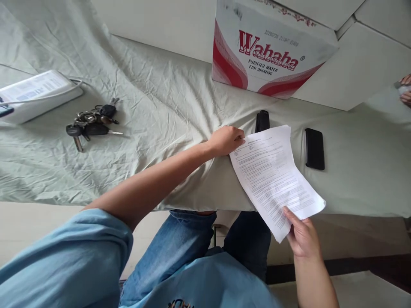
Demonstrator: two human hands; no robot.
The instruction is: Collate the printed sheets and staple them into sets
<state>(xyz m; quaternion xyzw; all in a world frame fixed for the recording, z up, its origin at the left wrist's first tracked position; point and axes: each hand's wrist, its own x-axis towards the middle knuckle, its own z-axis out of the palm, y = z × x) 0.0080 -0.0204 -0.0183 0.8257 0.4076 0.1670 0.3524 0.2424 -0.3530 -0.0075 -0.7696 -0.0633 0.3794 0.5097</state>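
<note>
Printed paper sheets (269,171) are held tilted over the front edge of the cloth-covered table. My left hand (226,140) is closed on their upper left corner, with the fingers curled. At the lower edge my right hand (302,233) pinches the paper, its thumb lying on the printed face and its fingers behind. Just beyond the top edge lies a black stapler (262,120), partly hidden by the paper. A black phone (314,149) rests to the right of the sheets.
A bunch of keys (93,122) lies on the table's left side. Farther left is a white box-shaped device (38,96) with a cable. At the back stands a Wahaha water carton (269,51) against white panels. Another person's hand (406,90) shows at the right edge.
</note>
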